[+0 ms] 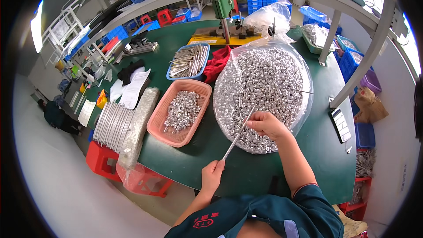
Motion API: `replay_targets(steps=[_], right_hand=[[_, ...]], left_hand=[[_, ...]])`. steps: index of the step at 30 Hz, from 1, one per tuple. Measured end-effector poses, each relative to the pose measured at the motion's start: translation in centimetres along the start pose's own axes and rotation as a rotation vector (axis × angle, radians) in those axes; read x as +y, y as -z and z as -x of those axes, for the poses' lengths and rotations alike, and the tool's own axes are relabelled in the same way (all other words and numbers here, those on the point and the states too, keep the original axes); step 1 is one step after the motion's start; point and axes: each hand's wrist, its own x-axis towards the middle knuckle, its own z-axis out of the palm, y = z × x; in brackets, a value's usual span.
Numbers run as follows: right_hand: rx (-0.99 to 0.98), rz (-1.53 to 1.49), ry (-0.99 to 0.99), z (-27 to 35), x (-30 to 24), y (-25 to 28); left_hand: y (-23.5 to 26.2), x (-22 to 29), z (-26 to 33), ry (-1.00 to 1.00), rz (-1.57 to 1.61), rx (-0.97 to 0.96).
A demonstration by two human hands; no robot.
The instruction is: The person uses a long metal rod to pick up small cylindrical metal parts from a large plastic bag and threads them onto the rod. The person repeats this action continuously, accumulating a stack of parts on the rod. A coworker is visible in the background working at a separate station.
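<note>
A thin metal rod (pixel 236 137) slants between my hands, low over the near edge of a clear plastic bag. My left hand (pixel 212 175) is closed round its lower end. Up by the other end, the thumb and fingers of my right hand (pixel 267 124) are pinched together at the rod's tip; whether a small part sits there is too small to tell. Beneath and beyond the right hand, the open plastic bag (pixel 223 105) holds a big heap of small silvery metal sleeves (pixel 269 83). To the left stands a pink basket (pixel 161 128) with a smaller pile of such sleeves.
Behind the pink basket is a blue basket (pixel 169 71) of metal rods, beside a red cloth (pixel 218 61). Long tubes (pixel 112 125) and a bubble-wrapped bundle (pixel 140 128) lie at the left edge. A green press (pixel 224 6) stands at the back; a phone (pixel 340 124) lies right.
</note>
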Motion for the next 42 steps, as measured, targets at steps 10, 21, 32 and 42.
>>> replay_targets(steps=[10, 21, 32, 42], right_hand=[[0.117, -0.684, 0.159, -1.1, 0.8, 3.8], [0.078, -0.854, 0.146, -0.6, 0.7, 3.9], [0.049, -0.76, 0.041, -0.7, 0.5, 3.7], [0.198, -0.524, 0.108, -0.4, 0.0, 0.4]], left_hand=[[-0.3, 0.2, 0.1, -0.032, 0.001, -0.011], [0.0, 1.0, 0.3, -0.021, -0.109, -0.065], [0.0, 0.5, 0.4, -0.036, -0.126, -0.057], [-0.2, 0.7, 0.3, -0.039, -0.087, -0.01]])
